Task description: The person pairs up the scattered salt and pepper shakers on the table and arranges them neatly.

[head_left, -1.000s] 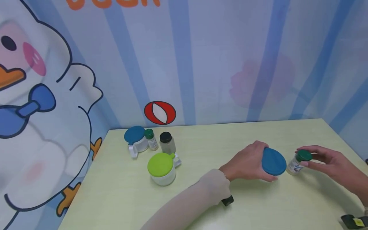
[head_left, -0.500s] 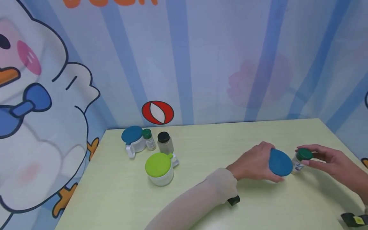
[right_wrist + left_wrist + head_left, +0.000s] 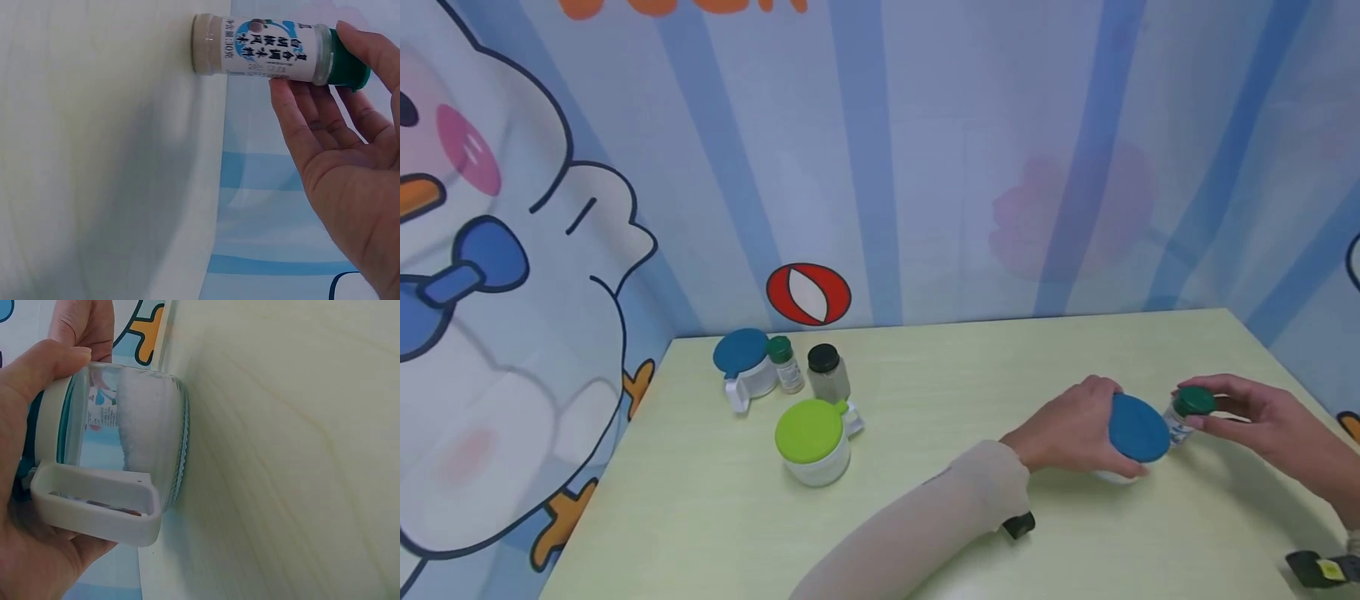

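My left hand (image 3: 1075, 433) grips a glass seasoning jar (image 3: 150, 419) with a blue lid (image 3: 1138, 428) and a white handle (image 3: 100, 506). White grains partly fill the jar. Thumb and fingers go round it near the lid. Just right of it, my right hand (image 3: 1273, 425) holds a small spice bottle (image 3: 269, 50) by its green cap (image 3: 1193, 402), between thumb and fingers. The bottle has a white printed label and pale contents, and it stands upright by the jar. Whether the two touch is hard to tell.
At the table's (image 3: 925, 500) back left stand another blue-lidded jar (image 3: 741, 352), a green-capped bottle (image 3: 786, 367) and a black-capped bottle (image 3: 828, 375). A jar with a lime-green lid (image 3: 809, 432) stands in front. A printed cloth backdrop (image 3: 940, 167) rises behind the table.
My left hand has moved right with the blue-lidded jar, closing the gap to the spice bottle. My right hand keeps its hold at nearly the same spot. The head view has turned slightly right.
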Tool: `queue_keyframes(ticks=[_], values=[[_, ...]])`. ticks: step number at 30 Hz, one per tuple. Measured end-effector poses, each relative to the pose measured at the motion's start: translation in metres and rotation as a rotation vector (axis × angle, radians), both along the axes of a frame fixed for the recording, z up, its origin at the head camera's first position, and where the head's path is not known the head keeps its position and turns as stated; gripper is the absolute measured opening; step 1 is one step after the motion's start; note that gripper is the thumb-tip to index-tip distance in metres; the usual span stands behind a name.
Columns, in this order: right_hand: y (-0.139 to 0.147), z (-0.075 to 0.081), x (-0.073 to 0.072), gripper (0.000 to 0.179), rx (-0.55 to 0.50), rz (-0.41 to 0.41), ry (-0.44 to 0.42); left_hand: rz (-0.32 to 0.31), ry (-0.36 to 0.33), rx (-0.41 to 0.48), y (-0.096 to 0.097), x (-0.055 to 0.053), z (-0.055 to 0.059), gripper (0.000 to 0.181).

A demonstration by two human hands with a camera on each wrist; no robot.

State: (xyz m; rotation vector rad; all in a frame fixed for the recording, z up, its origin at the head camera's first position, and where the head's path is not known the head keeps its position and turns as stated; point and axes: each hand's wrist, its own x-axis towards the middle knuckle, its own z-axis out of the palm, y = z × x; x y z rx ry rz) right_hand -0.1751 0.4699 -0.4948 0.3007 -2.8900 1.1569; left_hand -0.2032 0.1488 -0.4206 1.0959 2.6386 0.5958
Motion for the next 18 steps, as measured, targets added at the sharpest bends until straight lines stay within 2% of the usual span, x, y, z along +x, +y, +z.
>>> queue_keyframes(ticks=[6,10,14,18], values=[[0.000,-0.006,-0.002,0.054,-0.021,-0.049,-0.016,0.044,-0.056,0.061,-0.001,0.001,-0.002,0.094],[-0.006,-0.001,0.002,0.054,-0.017,-0.075,-0.008,0.033,-0.183,0.169,-0.006,0.001,-0.005,0.094],[-0.025,0.020,0.012,0.054,-0.036,-0.085,-0.004,0.000,-0.322,0.272,-0.015,-0.003,-0.008,0.092],[-0.047,0.049,0.024,0.052,-0.077,-0.075,-0.005,-0.029,-0.371,0.315,-0.022,-0.006,-0.008,0.088]])
